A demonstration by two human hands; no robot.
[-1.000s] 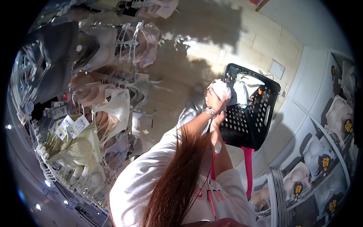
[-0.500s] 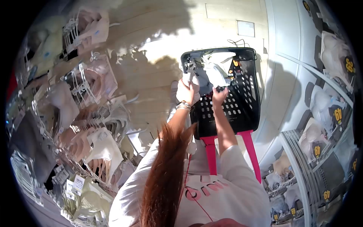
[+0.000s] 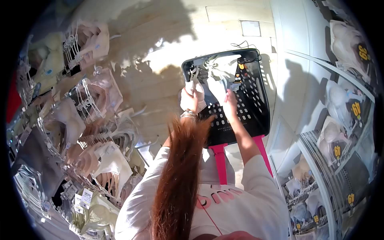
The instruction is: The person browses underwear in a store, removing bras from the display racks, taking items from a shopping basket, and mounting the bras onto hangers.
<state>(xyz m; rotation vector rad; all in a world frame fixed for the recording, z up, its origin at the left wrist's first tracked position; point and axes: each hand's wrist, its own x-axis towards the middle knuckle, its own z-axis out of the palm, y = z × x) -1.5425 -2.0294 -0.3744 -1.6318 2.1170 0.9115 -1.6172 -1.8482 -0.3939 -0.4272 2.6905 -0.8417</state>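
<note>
My left hand (image 3: 189, 99) is closed around a pale, bra-like garment (image 3: 197, 89) at the left rim of the black shopping basket (image 3: 224, 138). A hanger seems to stick out above it. Inside the basket, my right hand (image 3: 229, 105) has its fingers closed at the edge of a white garment (image 3: 218, 89), which appears pinched between them. More white cloth (image 3: 227, 64) lies at the far end of the basket, beside a dark package with orange marks (image 3: 240, 72).
Racks of bras on hangers (image 3: 100, 88) line the left side. On the right, wall shelves hold more bras with yellow price numbers (image 3: 337, 151). Pink basket handles (image 3: 219, 164) extend toward my body. Long hair (image 3: 176, 180) hangs over my left arm.
The view has shifted, so the basket sits slightly further left. My right hand has moved from open-fingered above the basket to closed at the white garment. My left hand keeps its grip.
</note>
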